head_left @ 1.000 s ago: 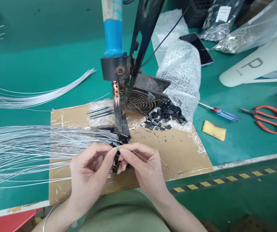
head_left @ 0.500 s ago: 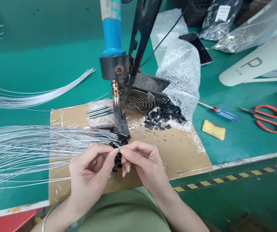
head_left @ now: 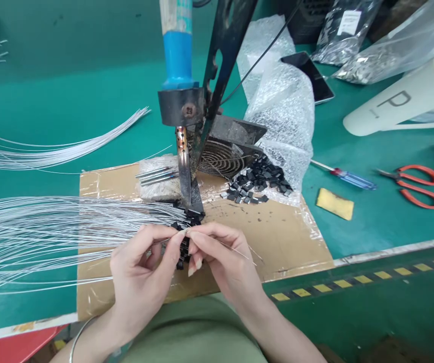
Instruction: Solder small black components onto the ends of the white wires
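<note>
My left hand (head_left: 143, 269) pinches a thin wire between thumb and forefinger. Close against it, my right hand (head_left: 230, 259) is also closed in a pinch on the wire, and thin strands (head_left: 235, 249) stick out past its fingers to the right. The exact point of the pinch is hidden by the fingertips. Just behind the fingers stands the soldering iron (head_left: 177, 60), clamped upright with its tip pointing down. Under the tip lie small black pieces (head_left: 194, 218) at the ends of a spread of white wires (head_left: 107, 222) coming from the left.
Brown cardboard (head_left: 247, 237) covers the bench front. Behind are a fan (head_left: 224, 156), solder-like rods (head_left: 156, 175) and a heap of black pieces (head_left: 260, 179). Rightward lie bubble wrap (head_left: 285, 111), a screwdriver (head_left: 353, 179), a yellow sponge (head_left: 335, 203), red-handled pliers (head_left: 421, 184) and a cup (head_left: 402, 96).
Both hands keep their pinch at nearly the same spot. The right hand's lower fingers have curled slightly left, and the protruding strands have shifted a little. The whole view has moved slightly.
</note>
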A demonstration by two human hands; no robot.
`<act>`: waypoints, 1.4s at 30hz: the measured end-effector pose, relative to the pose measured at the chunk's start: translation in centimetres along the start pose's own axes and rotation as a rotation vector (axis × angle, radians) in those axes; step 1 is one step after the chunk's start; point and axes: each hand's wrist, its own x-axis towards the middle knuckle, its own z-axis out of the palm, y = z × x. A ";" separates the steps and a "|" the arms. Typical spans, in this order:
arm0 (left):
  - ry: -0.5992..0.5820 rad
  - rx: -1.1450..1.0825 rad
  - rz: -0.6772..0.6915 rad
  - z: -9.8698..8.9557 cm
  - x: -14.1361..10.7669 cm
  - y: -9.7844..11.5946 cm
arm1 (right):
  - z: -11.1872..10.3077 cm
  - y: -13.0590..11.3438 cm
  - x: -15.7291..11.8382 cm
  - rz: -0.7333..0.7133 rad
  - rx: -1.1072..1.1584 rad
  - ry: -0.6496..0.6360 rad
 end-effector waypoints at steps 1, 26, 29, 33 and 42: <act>0.003 -0.002 -0.006 0.0 0.0 0.0 | 0.1 0.1 0.0 -0.006 0.015 0.009; -0.005 0.014 -0.175 -0.7 1.3 0.9 | -12.1 -8.1 0.8 -0.839 -1.612 0.333; -0.011 0.014 -0.195 -0.8 1.3 1.1 | -12.5 -8.3 0.9 -0.847 -1.654 0.290; 0.033 0.001 -0.254 -0.5 1.2 1.6 | -12.6 -8.0 0.8 -0.784 -1.589 0.333; 0.046 -0.041 -0.280 -0.4 1.0 1.9 | -12.7 -6.6 0.2 -0.613 -1.396 0.555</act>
